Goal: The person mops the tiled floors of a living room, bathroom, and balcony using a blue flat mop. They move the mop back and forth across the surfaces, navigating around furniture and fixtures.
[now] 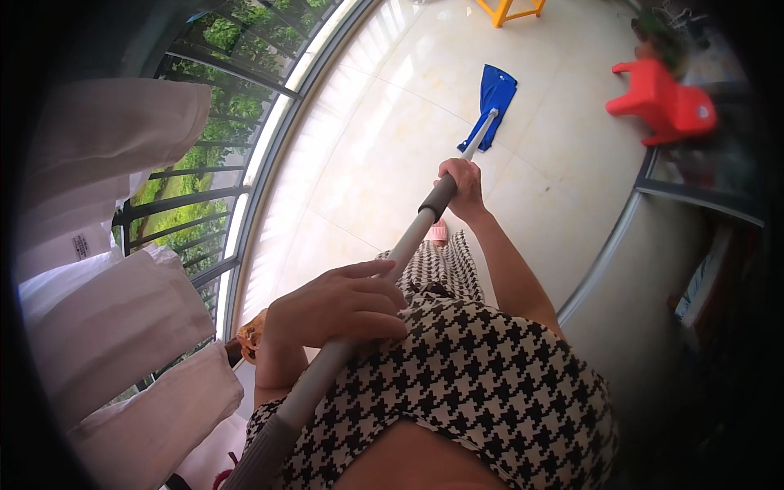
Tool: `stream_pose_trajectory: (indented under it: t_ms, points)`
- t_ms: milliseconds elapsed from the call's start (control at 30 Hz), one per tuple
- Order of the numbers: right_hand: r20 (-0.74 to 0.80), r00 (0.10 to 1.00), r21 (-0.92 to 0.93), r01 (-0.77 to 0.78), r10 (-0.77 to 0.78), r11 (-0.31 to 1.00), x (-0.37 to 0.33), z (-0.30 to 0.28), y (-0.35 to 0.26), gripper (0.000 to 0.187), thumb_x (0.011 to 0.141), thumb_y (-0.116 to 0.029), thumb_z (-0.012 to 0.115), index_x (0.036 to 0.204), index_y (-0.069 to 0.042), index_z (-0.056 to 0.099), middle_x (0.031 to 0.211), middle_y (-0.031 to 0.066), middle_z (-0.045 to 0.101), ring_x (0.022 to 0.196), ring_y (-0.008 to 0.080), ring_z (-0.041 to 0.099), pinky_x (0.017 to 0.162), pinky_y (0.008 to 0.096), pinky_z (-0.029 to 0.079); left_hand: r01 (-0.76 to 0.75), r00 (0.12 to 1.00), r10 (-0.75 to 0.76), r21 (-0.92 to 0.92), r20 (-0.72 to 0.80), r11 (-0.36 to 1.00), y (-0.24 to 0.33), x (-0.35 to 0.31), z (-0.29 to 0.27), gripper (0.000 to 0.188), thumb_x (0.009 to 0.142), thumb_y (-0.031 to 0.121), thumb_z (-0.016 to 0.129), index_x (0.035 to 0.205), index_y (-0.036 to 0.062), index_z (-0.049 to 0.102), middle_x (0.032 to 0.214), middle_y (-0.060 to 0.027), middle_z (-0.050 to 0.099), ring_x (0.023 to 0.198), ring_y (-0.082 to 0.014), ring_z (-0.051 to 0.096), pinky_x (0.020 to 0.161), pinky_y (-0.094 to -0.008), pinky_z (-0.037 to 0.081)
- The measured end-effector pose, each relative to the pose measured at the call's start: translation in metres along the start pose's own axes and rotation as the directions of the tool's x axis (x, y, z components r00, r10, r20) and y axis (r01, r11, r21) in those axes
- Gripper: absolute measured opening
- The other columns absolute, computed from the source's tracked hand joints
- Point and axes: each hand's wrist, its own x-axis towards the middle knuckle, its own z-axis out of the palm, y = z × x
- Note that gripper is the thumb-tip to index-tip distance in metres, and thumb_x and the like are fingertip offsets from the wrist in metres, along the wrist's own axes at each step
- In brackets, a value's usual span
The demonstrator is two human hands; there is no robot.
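A flat mop with a long grey pole [413, 237] runs from beside my body, at the lower left, out to its blue mop head [496, 88] on the floor. My right hand [464, 186] is closed round the far part of the pole, by a dark grey grip sleeve. Closer to my body, my left hand [336, 307] lies across the pole with its fingers curled over it; the thumb's hold is mostly hidden. The blue head is turned lengthwise, with a pale joint at its middle.
Pale floor tiles [351, 155] stretch ahead. A red plastic stool [665, 104] stands at the right and a yellow stool [506, 10] at the far edge. Light cloths [122, 318] hang at the left by a barred window [204, 188]. A pink slipper [438, 233] shows below my right hand.
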Motion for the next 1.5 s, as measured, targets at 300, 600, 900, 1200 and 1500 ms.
stream_pose_trajectory:
  t_ms: [300,600,900,1200,1500]
  points:
    - [0.196,0.981,0.085,-0.004,-0.013,0.996,-0.006,0.029,-0.003,0.012,0.074,-0.015,0.064,0.073,-0.012,0.053,0.067,0.0037,0.057,0.075,0.0260,0.060,0.081,0.0409,0.040,0.214,0.840,-0.219,-0.068,-0.496,0.974,0.003,-0.023,0.005,0.019,0.075,0.021,0.070,0.077,0.0026,0.064,0.066,-0.0094,0.064,0.073,-0.0278,0.067,0.095,-0.0503,0.047]
    - [0.683,0.658,0.347,0.091,-0.318,0.933,0.024,0.072,-0.050,0.016,0.074,-0.020,0.068,0.085,-0.020,0.056,0.079,-0.0042,0.063,0.086,0.0176,0.062,0.089,0.0396,0.036,0.065,0.874,-0.022,0.072,-0.486,0.995,0.027,0.029,0.016,0.014,0.081,0.021,0.073,0.082,0.0101,0.064,0.062,-0.0028,0.061,0.060,-0.0183,0.063,0.089,-0.0477,0.052]
    - [0.637,0.768,0.121,-0.014,-0.067,0.993,0.065,0.027,0.001,0.028,0.077,-0.015,0.074,0.090,-0.019,0.049,0.090,0.0016,0.065,0.098,0.0204,0.061,0.105,0.0489,0.031,0.052,0.930,-0.017,0.085,-0.366,0.995,-0.020,0.072,0.007,0.019,0.081,0.006,0.069,0.071,0.0124,0.055,0.060,0.0004,0.059,0.065,-0.0187,0.065,0.103,-0.0532,0.040]
    - [0.328,0.945,0.125,-0.057,0.013,0.991,0.026,0.029,0.018,0.018,0.077,-0.017,0.065,0.083,-0.017,0.048,0.083,-0.0030,0.058,0.095,0.0184,0.058,0.082,0.0369,0.035,0.092,0.987,-0.103,0.091,0.124,0.992,-0.037,0.047,0.000,0.020,0.074,0.001,0.065,0.074,0.0185,0.054,0.076,0.0050,0.063,0.093,-0.0179,0.067,0.116,-0.0542,0.023]
    - [0.129,0.991,-0.096,-0.026,0.038,0.995,-0.038,-0.002,0.019,0.010,0.078,-0.015,0.060,0.078,-0.014,0.050,0.078,0.0010,0.060,0.085,0.0227,0.059,0.074,0.0380,0.037,0.062,0.998,-0.063,-0.217,0.000,0.974,-0.026,0.028,0.004,0.012,0.073,0.008,0.068,0.080,0.0073,0.059,0.078,-0.0037,0.062,0.085,-0.0225,0.065,0.112,-0.0538,0.029]
